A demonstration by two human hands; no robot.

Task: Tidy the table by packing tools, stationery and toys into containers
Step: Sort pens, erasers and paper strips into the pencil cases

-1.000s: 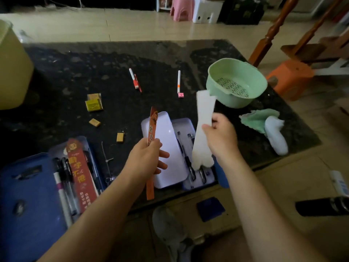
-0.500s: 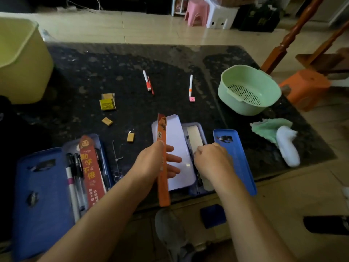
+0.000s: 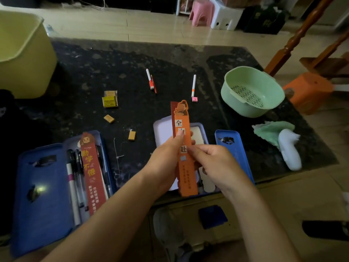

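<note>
Orange bookmark, pinched by fingers of left hand and right hand, hovers over the six-o'clock pencil case, probably aligned to fit inside.

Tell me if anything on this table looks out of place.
Nothing spilled or broken. Loose on the table: three pens and small erasers. A green cloth lies crumpled by the right edge. The left hand and right hand hold the orange bookmark.

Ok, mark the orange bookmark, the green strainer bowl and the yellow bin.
orange bookmark [image 3: 184,118]: head view, upper printed face.
green strainer bowl [image 3: 234,103]: head view, front outer wall.
yellow bin [image 3: 24,72]: head view, side wall.
</note>
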